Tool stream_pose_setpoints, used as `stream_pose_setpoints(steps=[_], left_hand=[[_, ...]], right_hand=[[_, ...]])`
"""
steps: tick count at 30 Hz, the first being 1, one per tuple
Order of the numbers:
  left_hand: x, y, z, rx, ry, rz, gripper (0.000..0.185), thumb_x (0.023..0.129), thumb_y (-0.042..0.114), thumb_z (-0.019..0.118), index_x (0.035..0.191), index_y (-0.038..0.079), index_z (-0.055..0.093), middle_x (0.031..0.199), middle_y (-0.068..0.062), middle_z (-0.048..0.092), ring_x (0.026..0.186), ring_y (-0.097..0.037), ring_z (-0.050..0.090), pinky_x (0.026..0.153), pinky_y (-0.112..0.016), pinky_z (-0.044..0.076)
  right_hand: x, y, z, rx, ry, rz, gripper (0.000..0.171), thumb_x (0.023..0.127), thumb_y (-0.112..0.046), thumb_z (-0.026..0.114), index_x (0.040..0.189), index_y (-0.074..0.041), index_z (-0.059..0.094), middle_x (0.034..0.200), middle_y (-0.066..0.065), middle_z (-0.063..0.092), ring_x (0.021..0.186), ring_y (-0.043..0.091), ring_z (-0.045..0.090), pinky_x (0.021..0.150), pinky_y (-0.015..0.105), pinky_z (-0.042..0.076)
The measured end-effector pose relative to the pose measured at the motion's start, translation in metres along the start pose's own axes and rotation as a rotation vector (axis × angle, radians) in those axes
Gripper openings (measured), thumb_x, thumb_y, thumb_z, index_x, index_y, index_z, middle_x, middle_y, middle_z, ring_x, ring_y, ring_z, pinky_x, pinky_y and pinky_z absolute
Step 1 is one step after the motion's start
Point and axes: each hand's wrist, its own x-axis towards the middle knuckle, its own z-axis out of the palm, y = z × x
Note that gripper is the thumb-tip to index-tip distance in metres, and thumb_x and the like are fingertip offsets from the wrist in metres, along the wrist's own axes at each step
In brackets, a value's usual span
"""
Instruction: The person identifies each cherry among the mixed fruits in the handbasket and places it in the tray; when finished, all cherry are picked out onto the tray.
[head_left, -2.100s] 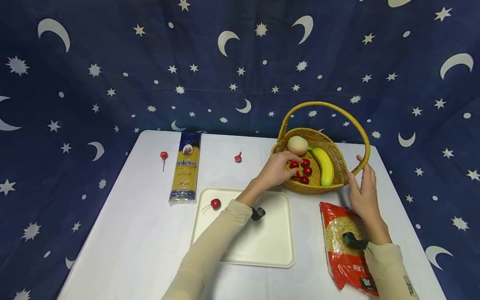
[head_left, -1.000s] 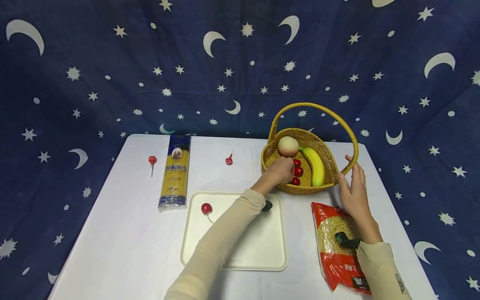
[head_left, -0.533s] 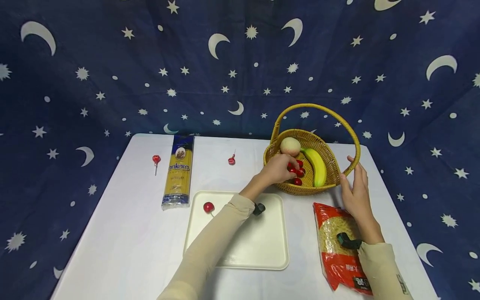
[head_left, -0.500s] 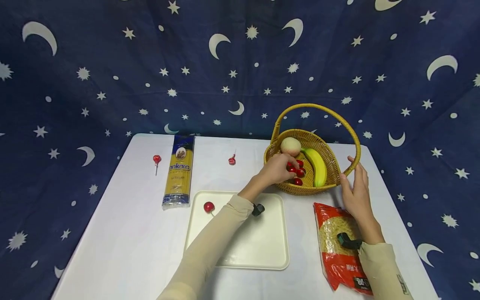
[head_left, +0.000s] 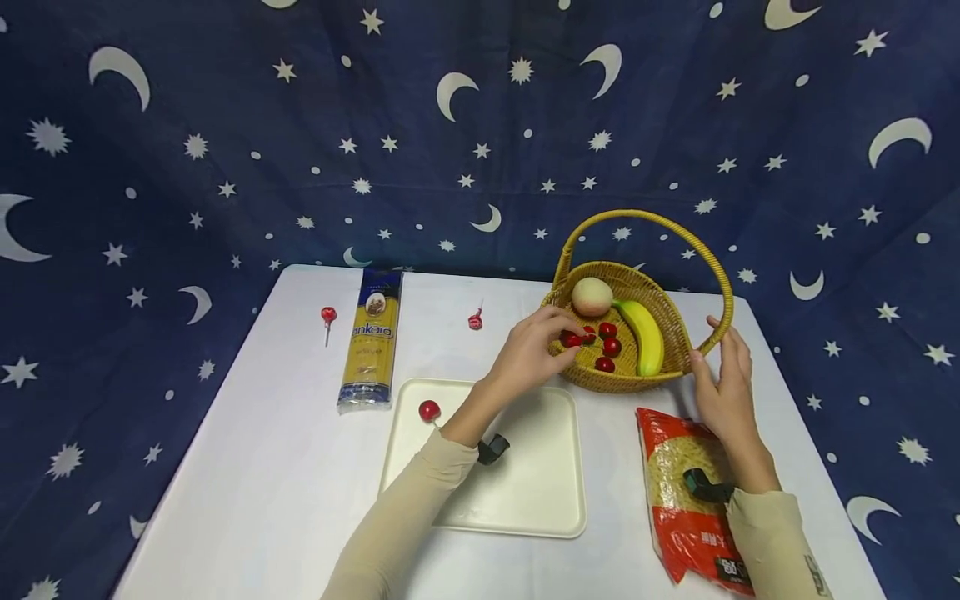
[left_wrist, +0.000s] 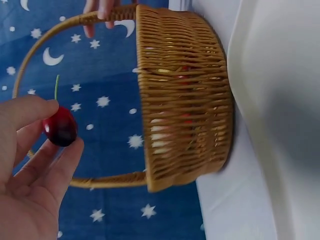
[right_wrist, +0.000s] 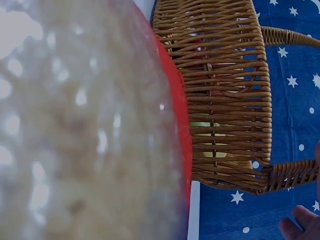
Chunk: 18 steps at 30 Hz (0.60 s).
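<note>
1. Wicker basket [head_left: 609, 379], right of frame centre in the head view, with a tall hoop handle. Inside: a pale peach [head_left: 592, 297] at the back, a banana [head_left: 647, 336] along the right side, and loose red cherries [head_left: 609, 346] on the floor between them.
2. Cream tray [head_left: 536, 483], lower centre, just in front of the basket. One cherry on the tray [head_left: 429, 410] lies at its upper left corner, stem trailing.
3. Left hand [head_left: 528, 350] sits at the basket's left rim, above the tray's far edge. It pinches a held cherry [left_wrist: 60, 128] between thumb and fingertips; the remaining fingers are loosely extended.
4. The held cherry: dark glossy red, round, with a thin green stem standing up. In the left wrist view it is clear of the basket, left of the woven wall.
5. Right hand [head_left: 723, 387] rests at the basket's right side, where the handle meets the rim; fingers fairly straight, touching the handle and not wrapped around it.
6. Red noodle bag [head_left: 686, 500], lower right, under the right forearm.
7. Spaghetti packet [head_left: 370, 340], left of centre on the white table [head_left: 262, 483]. Two red lollipops: one [head_left: 327, 317] left of the packet, one [head_left: 476, 319] between packet and basket.
</note>
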Motion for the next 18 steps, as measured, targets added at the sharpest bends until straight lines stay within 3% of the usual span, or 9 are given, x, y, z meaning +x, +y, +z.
stream_pose_setpoints(steps=[6,11,18], left_hand=[[-0.035,0.005,-0.028,0.000,0.145,0.057,0.020,0.091,0.007,0.080,0.110,0.012,0.078,0.119,-0.002,0.072,0.100,-0.014,0.071,0.091,-0.024,0.060],[-0.067,0.008,-0.050,0.070,0.249,0.085,0.017,0.092,0.006,0.080,0.109,0.011,0.077,0.119,-0.004,0.071,0.101,-0.014,0.072,0.090,-0.027,0.062],[-0.115,-0.003,-0.068,0.145,0.380,0.036,0.018,0.089,0.003,0.083,0.105,0.008,0.077,0.117,-0.006,0.072,0.097,-0.017,0.075,0.083,-0.028,0.064]], right_hand=[[-0.003,0.000,-0.001,0.014,0.008,0.005,0.059,0.109,-0.016,0.054,0.165,-0.024,0.038,0.173,0.020,0.027,0.164,0.039,0.020,0.131,0.071,0.016],[-0.004,0.000,-0.003,0.025,0.018,0.014,0.060,0.108,-0.015,0.053,0.165,-0.025,0.038,0.172,0.019,0.028,0.164,0.037,0.020,0.132,0.070,0.014],[-0.001,-0.003,0.000,0.023,0.006,0.008,0.059,0.109,-0.017,0.053,0.165,-0.025,0.037,0.173,0.019,0.028,0.164,0.036,0.020,0.132,0.069,0.015]])
